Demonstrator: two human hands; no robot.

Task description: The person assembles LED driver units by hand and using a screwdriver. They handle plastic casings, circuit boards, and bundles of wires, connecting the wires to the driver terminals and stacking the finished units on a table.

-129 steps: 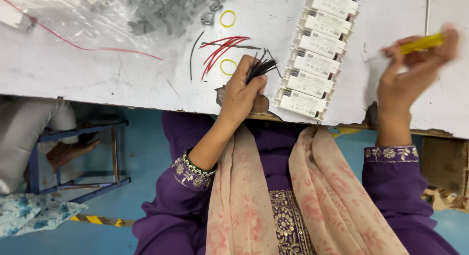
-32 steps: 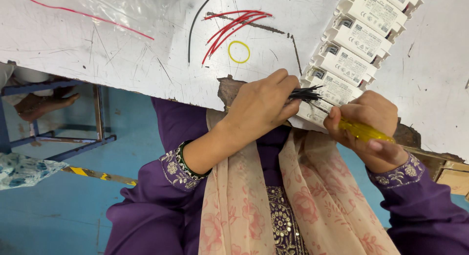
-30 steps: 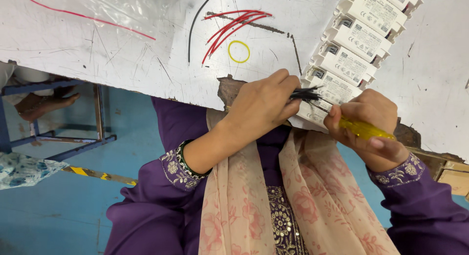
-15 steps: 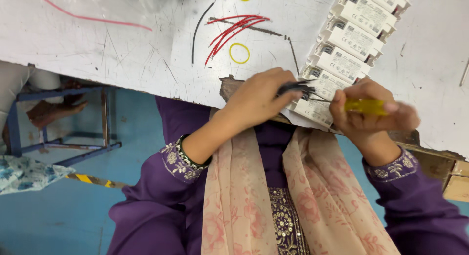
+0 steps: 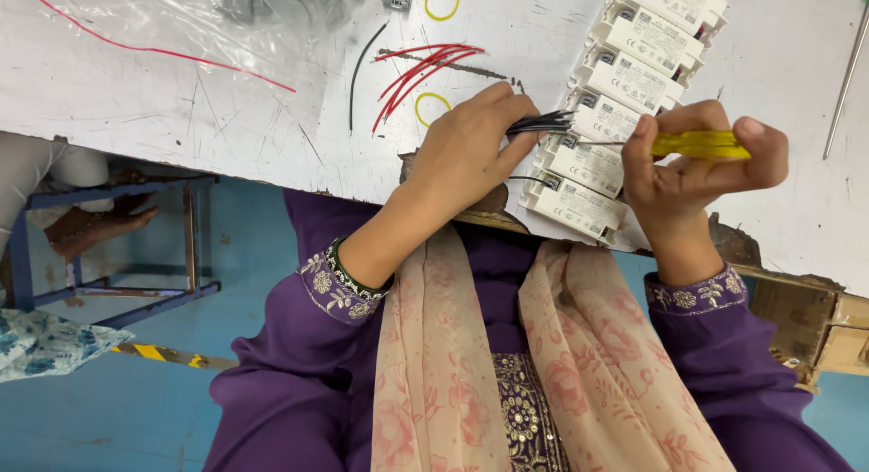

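Fingers of the left hand [image 5: 466,155] pinch a bundle of black wires [image 5: 541,123] at the near edge of the white table [image 5: 181,128]; the right hand [image 5: 692,160] is clenched around a yellow-handled screwdriver [image 5: 697,144], its thin shaft reaching left to the row of white driver boxes [image 5: 625,83] beside the bundle; red wires [image 5: 421,69], a yellow ring [image 5: 433,110] and a loose black wire [image 5: 360,69] lie farther back.

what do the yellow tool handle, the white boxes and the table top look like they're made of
Yellow tool handle: glossy translucent plastic, probably; thin metal shaft. White boxes: matte moulded plastic casings with paper-like labels. Table top: white painted or laminated board, scratched, its edge chipped to brown, likely wood.
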